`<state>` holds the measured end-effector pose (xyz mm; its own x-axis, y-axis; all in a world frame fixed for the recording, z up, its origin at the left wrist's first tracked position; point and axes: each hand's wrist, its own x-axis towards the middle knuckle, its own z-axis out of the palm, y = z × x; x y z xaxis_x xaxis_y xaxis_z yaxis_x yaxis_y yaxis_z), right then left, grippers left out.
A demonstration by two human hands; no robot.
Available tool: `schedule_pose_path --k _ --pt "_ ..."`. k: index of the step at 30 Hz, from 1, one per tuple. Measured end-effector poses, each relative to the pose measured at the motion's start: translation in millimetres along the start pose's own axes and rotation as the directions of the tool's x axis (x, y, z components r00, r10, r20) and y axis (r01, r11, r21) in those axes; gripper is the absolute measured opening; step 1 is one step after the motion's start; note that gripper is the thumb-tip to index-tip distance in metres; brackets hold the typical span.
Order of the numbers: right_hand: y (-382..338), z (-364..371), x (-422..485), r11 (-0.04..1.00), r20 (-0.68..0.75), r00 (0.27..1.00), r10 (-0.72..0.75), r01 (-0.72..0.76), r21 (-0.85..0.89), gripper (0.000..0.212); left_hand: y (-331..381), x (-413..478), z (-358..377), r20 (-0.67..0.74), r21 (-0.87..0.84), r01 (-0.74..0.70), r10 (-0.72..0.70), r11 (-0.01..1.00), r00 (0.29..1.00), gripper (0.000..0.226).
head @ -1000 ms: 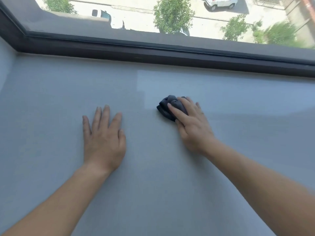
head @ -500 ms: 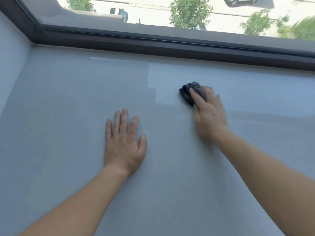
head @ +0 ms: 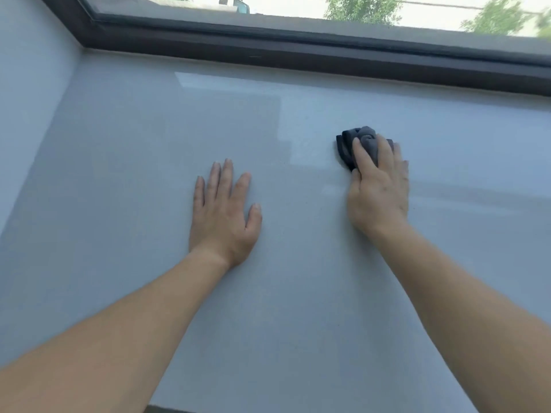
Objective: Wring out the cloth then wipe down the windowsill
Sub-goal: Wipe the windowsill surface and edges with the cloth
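Note:
A dark grey cloth, bunched into a wad, lies on the pale grey windowsill right of centre. My right hand presses down on it with fingers over its top; only the cloth's far and left edges show. My left hand rests flat on the sill to the left of the cloth, palm down, fingers spread, holding nothing. A faint damp streak runs rightwards from the right hand.
The dark window frame runs along the sill's far edge, with glass above it. A pale side wall closes the sill on the left. The sill's near edge shows at the bottom.
My right hand has slid the cloth across the sill, away from my left hand. The view has shifted down and left, so the frame sits higher. My left hand stays flat.

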<state>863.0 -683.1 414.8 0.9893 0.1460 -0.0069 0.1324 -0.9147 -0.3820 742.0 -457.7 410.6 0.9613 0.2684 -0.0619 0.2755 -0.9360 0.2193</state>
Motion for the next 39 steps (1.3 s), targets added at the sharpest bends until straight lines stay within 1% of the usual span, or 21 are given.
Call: schedule_pose_path --k 3,5,7,8,9,11,12,13,15,17,20,22,24,26,27,29,31,34,36,37,39 --pt "-24 13 -62 0.985 0.017 0.985 -0.172 0.172 0.01 0.062 0 -1 0 0.004 -0.009 0.01 -0.01 1.0 1.0 0.07" --pt "-27 14 -104 0.95 0.118 0.943 -0.311 0.311 0.016 0.062 1 -1 -1 0.016 -0.016 0.007 -0.007 1.0 1.0 0.068" --pt "-14 8 -107 0.904 0.188 0.888 -0.42 0.427 -0.001 0.06 0 -3 -1 0.02 -0.016 0.002 -0.002 1.0 1.0 0.067" --pt "-3 3 -95 0.905 0.198 0.891 -0.41 0.424 -0.035 0.058 0 -3 -2 0.017 -0.017 0.004 -0.004 1.0 1.0 0.068" --pt "8 -1 -79 0.936 0.172 0.927 -0.334 0.347 -0.055 0.057 1 -2 -2 0.016 -0.018 0.008 -0.008 1.0 1.0 0.068" --pt "20 -10 -47 0.998 0.068 0.996 -0.054 0.055 -0.017 0.057 1 -1 -1 0.015 -0.012 0.01 -0.01 1.0 1.0 0.069" --pt "17 -10 -44 0.999 0.039 0.998 0.052 -0.052 0.001 0.058 0 -2 -1 0.016 -0.009 0.009 -0.009 1.0 1.0 0.069" --pt "7 -6 -51 0.998 0.013 0.998 0.069 -0.069 -0.005 0.06 0 -2 -1 0.015 -0.009 0.008 -0.008 1.0 1.0 0.069" --pt "-18 8 -90 0.994 0.016 0.994 -0.108 0.108 0.0 0.064 -1 -1 -1 0.019 -0.042 0.009 -0.008 0.999 1.0 0.07" --pt "-39 20 -146 0.94 0.091 0.936 -0.341 0.341 0.017 0.066 -2 0 -3 0.028 -0.106 0.011 -0.008 0.994 1.0 0.07" --pt "-38 19 -176 0.88 0.201 0.861 -0.466 0.475 0.007 0.067 -8 -5 -8 0.023 -0.248 -0.027 0.034 0.968 0.999 0.065" --pt "-23 14 -154 0.924 0.15 0.916 -0.372 0.381 -0.031 0.063 -17 -20 -12 -0.031 -0.278 -0.072 0.066 0.958 0.997 0.06" --pt "-12 6 -125 0.994 0.046 0.993 -0.111 0.112 -0.017 0.058 -28 -51 -14 -0.07 -0.241 -0.115 0.101 0.964 0.992 0.054" --pt "-17 6 -119 0.996 -0.01 0.996 0.093 -0.092 0.019 0.057 -38 -90 -13 -0.073 -0.207 -0.149 0.137 0.967 0.988 0.053" --pt "-28 9 -129 0.995 -0.02 0.995 0.095 -0.094 0.025 0.058 -43 -108 -12 -0.053 -0.18 -0.16 0.153 0.97 0.987 0.054" --pt "-47 18 -173 0.995 0.018 0.995 -0.101 0.101 0.012 0.061 -52 -135 -9 0.016 -0.122 -0.167 0.17 0.978 0.985 0.059" --pt "-60 23 -228 0.939 0.137 0.931 -0.339 0.343 -0.005 0.062 -58 -143 -6 0.045 -0.095 -0.174 0.179 0.98 0.983 0.062" --pt "-44 14 -240 0.868 0.247 0.843 -0.477 0.496 -0.016 0.062 -57 -142 -6 0.057 -0.051 -0.171 0.174 0.984 0.983 0.064" --pt "-29 12 -212 0.927 0.175 0.919 -0.353 0.369 -0.068 0.059 -56 -142 -6 0.066 -0.038 -0.171 0.173 0.985 0.983 0.064" --pt "-24 8 -194 0.971 0.104 0.969 -0.222 0.229 -0.062 0.058 -56 -142 -6 0.074 -0.035 -0.17 0.172 0.985 0.982 0.065" --pt "-26 6 -177 0.999 0.017 0.999 0.041 -0.041 -0.015 0.055 -57 -142 -5 0.073 -0.037 -0.168 0.17 0.985 0.983 0.066"
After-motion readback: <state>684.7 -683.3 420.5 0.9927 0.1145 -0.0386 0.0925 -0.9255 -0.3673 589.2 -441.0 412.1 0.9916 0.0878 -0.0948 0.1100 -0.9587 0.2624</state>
